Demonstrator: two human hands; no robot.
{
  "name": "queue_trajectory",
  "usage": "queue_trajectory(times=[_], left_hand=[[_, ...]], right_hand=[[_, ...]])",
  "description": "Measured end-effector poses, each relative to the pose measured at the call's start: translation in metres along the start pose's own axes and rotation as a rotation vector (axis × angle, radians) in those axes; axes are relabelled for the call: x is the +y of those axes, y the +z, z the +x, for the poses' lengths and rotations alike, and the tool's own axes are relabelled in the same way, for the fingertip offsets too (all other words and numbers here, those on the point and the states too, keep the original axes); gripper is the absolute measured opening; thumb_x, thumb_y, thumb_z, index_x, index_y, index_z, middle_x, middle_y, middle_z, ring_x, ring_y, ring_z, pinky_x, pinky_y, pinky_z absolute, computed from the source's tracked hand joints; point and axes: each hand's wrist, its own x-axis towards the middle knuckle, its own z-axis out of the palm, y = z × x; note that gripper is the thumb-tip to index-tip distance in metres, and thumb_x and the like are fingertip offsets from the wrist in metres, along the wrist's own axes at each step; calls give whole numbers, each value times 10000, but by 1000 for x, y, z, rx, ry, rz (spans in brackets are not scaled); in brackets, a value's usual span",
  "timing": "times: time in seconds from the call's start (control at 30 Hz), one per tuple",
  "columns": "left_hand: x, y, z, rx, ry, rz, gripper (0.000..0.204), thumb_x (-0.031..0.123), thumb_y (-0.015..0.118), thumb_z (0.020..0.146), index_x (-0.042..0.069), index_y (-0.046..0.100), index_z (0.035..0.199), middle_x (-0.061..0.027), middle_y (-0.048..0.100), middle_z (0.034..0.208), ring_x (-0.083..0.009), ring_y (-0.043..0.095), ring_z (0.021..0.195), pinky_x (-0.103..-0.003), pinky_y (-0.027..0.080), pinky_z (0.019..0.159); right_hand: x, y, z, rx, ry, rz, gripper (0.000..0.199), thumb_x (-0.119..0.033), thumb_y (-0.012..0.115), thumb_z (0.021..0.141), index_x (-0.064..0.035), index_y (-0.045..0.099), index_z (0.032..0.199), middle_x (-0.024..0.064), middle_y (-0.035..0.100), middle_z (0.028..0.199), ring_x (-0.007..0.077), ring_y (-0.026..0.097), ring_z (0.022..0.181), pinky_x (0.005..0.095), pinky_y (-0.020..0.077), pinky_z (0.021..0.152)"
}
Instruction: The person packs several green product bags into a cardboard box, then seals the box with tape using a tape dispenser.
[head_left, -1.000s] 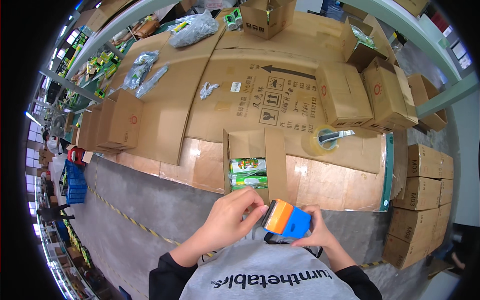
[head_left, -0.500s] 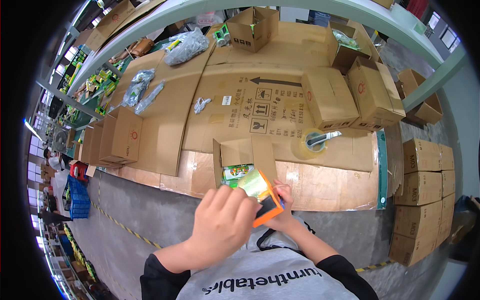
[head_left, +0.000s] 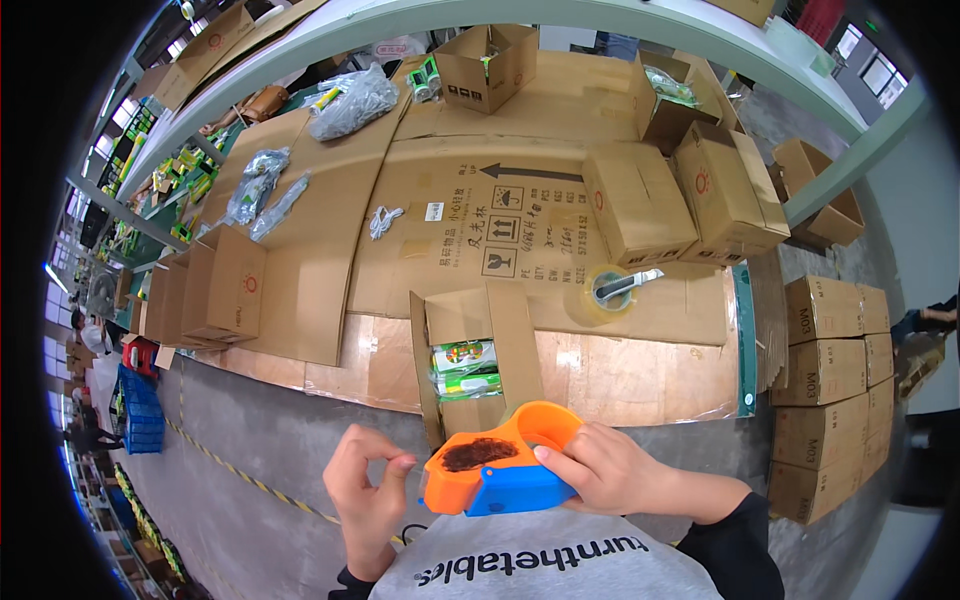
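My right hand [head_left: 615, 472] grips an orange and blue packing tape dispenser [head_left: 520, 490] at its round orange end, low in front of my body. A dark smudge marks its orange side. Beside the dispenser's other end is my left hand [head_left: 366, 490], thumb and forefinger pinched together; whatever sits between them is too small to make out. Just beyond, at the table's near edge, stands an open carton [head_left: 513, 345] with its flaps up. Green and white packages [head_left: 466, 370] lie inside it.
Clear tape rolls [head_left: 598, 305] with a utility knife [head_left: 630, 285] on top lie to the right of the carton. Two closed cartons [head_left: 640, 205] stand farther right. Open boxes [head_left: 225, 285] sit at the left edge. Plastic bags [head_left: 355, 105] lie at the far left. Stacked cartons [head_left: 820, 370] stand on the right.
The dispenser has turned and come nearer my body, showing its blue part. My left hand has moved off it to the lower left. The view has shifted slightly.
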Motion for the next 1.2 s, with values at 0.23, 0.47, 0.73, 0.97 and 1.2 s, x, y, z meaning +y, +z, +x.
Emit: queue_trajectory(times=[0.23,0.47,0.73,0.97,1.2], left_hand=[[-9,-15,-11,24,-120,-55,159,17,721,747,15,564,724,-60,559,682,-144,500,592,-259,313,499],[-46,-35,-14,125,-228,-147,138,3,710,772,4,572,762,-45,550,701,-105,471,620,-232,317,529],[-59,-50,-2,54,-301,-325,127,-13,692,794,-19,566,783,-62,561,733,-110,494,658,-221,381,591],[-101,-78,28,9,-365,-507,95,6,661,841,-4,568,820,-41,565,761,-92,509,673,-228,418,608],[-268,-22,76,-238,-733,-1123,132,199,616,931,80,595,878,12,577,781,-82,540,738,-224,427,674]], right_hand=[[-2,-39,1,-234,27,-24,665,-192,738,634,0,515,1231,63,444,775,231,511,680,328,454,595],[7,-74,3,-394,85,-94,718,-206,761,605,-9,511,1248,76,465,780,250,518,689,364,458,628],[12,-90,23,-490,115,-89,723,-181,773,619,-36,506,1274,80,474,765,271,525,692,374,445,625],[22,-85,91,-473,118,-116,785,-155,821,582,-72,499,1293,99,543,832,293,541,733,392,449,662],[30,-25,258,-383,36,-200,678,-146,772,535,-36,572,1174,129,586,912,303,568,736,379,479,639]])
